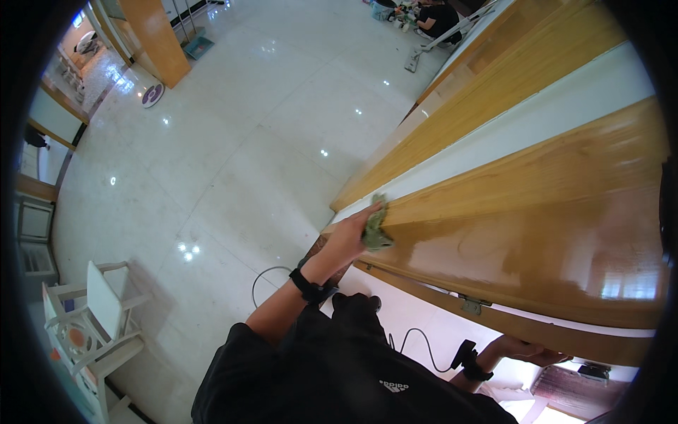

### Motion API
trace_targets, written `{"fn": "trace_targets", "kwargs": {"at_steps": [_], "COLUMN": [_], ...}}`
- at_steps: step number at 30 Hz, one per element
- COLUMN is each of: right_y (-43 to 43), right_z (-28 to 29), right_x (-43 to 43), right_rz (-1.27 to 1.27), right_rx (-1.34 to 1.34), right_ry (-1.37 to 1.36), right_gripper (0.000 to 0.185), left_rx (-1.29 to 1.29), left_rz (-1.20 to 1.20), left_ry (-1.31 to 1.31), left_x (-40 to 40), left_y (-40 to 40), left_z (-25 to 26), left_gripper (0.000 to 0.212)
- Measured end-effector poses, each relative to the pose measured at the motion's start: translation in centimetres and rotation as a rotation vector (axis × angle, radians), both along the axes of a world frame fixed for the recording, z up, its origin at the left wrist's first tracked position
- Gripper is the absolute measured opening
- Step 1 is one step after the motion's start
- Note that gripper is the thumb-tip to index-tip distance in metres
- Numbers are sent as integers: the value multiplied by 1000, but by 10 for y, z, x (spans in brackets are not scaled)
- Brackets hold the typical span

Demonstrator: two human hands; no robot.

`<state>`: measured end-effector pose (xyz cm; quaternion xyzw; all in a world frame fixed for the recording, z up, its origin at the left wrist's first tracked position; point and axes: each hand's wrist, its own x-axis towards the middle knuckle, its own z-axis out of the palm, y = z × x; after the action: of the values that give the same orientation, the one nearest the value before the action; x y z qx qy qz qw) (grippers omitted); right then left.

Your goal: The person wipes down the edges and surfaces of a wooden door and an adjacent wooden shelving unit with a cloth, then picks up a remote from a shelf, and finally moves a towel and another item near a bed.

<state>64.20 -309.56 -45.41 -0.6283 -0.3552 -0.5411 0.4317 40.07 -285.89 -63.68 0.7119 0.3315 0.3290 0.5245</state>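
My left hand (349, 236) is closed around a crumpled green cloth (377, 233). The cloth presses on the edge of a varnished wooden door frame (508, 233), where the wood borders a strip of white wall (476, 146). A metal hinge (471, 306) sits between this frame and a wooden door leaf (529, 323), seen almost edge-on. My right hand (522, 349) is at the near side of the door leaf; the leaf hides part of it, so its grip is unclear. Close by is a dark fitting (594, 372), perhaps a door handle.
White chairs (106, 302) stand at the left on glossy tiles (238, 159). A dustpan (198, 46) and a round purple-white object (153, 95) lie farther off. A person (442, 21) crouches beside a bucket (382, 10) and a flat mop (413, 59). A cable (424, 334) hangs near my right wrist.
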Motion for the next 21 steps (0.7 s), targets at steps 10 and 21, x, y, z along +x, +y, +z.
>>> {"fn": "trace_targets", "kwargs": {"at_steps": [10, 21], "right_y": [-14, -4], "right_z": [8, -26], "right_x": [-4, 1], "right_rz": [-251, -38], "right_rx": [-20, 76], "right_ry": [-115, 0], "right_gripper": [68, 62], "left_rx": [831, -344], "left_rz": [-165, -211], "left_ry": [-493, -100], "left_x": [15, 0], "left_y": [31, -2], "left_z": [258, -70], "left_gripper": [91, 43]}}
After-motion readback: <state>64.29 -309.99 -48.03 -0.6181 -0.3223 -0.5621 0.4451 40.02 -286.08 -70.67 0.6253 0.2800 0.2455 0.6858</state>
